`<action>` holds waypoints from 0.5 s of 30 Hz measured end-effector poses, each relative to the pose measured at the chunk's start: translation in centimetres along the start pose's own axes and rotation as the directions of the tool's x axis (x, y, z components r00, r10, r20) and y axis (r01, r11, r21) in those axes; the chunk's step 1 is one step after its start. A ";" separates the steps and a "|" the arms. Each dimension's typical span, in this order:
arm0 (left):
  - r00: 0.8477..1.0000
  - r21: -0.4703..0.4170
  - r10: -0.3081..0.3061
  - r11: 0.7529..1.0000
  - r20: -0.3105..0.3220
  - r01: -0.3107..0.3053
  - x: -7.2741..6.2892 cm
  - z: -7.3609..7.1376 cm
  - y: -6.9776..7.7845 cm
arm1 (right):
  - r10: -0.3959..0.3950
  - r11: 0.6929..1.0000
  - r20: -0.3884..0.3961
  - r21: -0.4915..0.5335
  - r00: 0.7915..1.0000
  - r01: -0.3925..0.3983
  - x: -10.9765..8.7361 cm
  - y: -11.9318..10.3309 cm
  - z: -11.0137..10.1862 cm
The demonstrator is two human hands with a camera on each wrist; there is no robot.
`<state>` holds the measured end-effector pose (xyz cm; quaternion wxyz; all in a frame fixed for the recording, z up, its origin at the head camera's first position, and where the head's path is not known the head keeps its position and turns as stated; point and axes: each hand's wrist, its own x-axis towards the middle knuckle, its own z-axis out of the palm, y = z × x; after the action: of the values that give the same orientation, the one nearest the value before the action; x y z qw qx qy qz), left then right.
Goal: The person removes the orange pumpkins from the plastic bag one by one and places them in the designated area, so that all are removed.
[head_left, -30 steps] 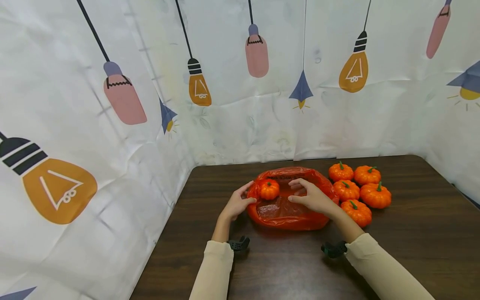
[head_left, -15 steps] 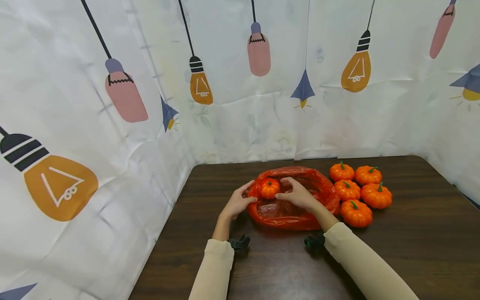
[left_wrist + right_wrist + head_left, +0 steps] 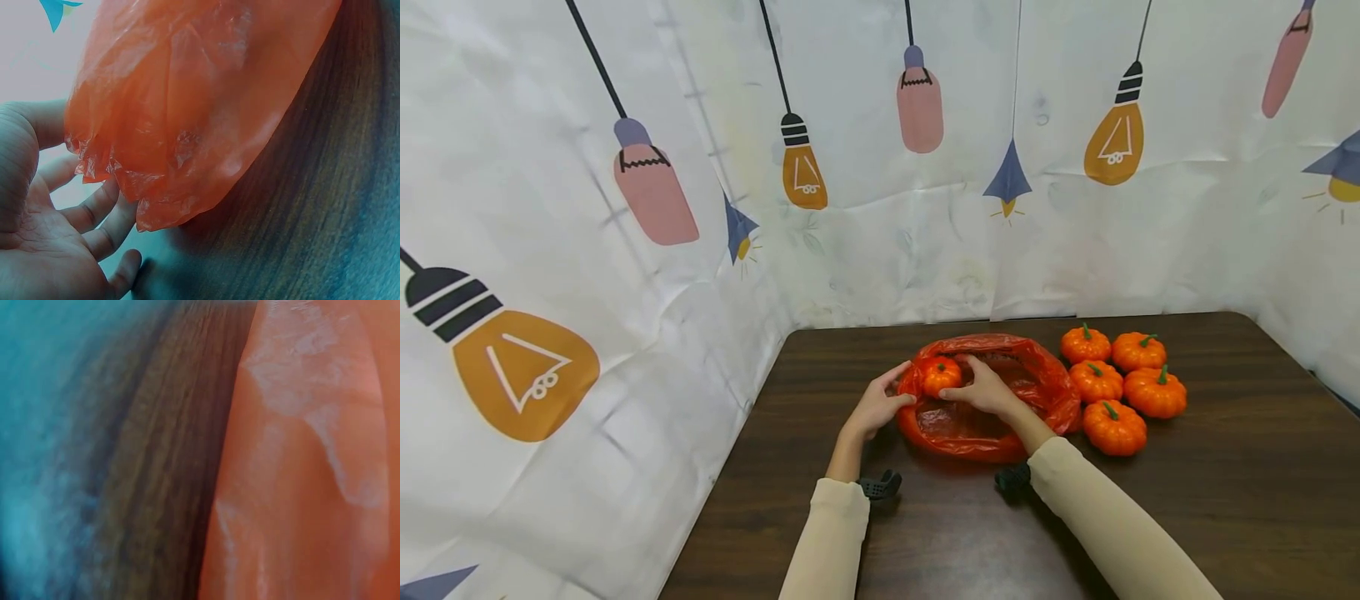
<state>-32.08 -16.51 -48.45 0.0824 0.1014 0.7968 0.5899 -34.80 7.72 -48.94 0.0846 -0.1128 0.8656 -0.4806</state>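
A red plastic bag (image 3: pixel 970 425) lies on the dark wooden table with its mouth spread wide. Inside, at its left end, sits a small orange pumpkin (image 3: pixel 941 373) with a green stem. My left hand (image 3: pixel 872 408) holds the bag's left rim, thumb in front and fingers behind; in the left wrist view some fingertips are hidden behind the thin plastic (image 3: pixel 169 125). My right hand (image 3: pixel 988 392) reaches over the bag's opening and grips the pumpkin's right side, thumb at the front and index finger at the back. Only bag and table show in the right wrist view.
Several more orange pumpkins (image 3: pixel 1154 392) stand in a cluster just right of the bag. A white sheet printed with hanging lamps (image 3: pixel 895 242) runs behind and along the left of the table (image 3: pixel 925 533).
My right hand has moved left across the bag's opening to the pumpkin inside. My left hand has kept its place at the rim, and the pumpkins outside have stayed put.
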 end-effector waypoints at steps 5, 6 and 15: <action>1.000 0.006 0.008 1.000 0.004 -0.008 -0.1 0.1 0.2 | 0.014 1.000 -0.005 -0.027 1.000 -0.014 0.2 -0.2 0.2; 1.000 0.009 0.012 1.000 0.005 -0.012 -0.1 0.1 0.2 | 0.018 0.999 -0.005 -0.027 1.000 -0.018 0.2 -0.2 0.2; 1.000 0.010 0.003 1.000 -0.005 -0.003 -0.1 0.0 0.1 | 0.020 1.000 -0.023 -0.009 1.000 -0.021 0.1 -0.5 0.3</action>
<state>-31.95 -16.47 -48.34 0.0793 0.1016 0.7998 0.5863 -34.78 7.16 -48.68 0.0793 -0.0990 0.8697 -0.4769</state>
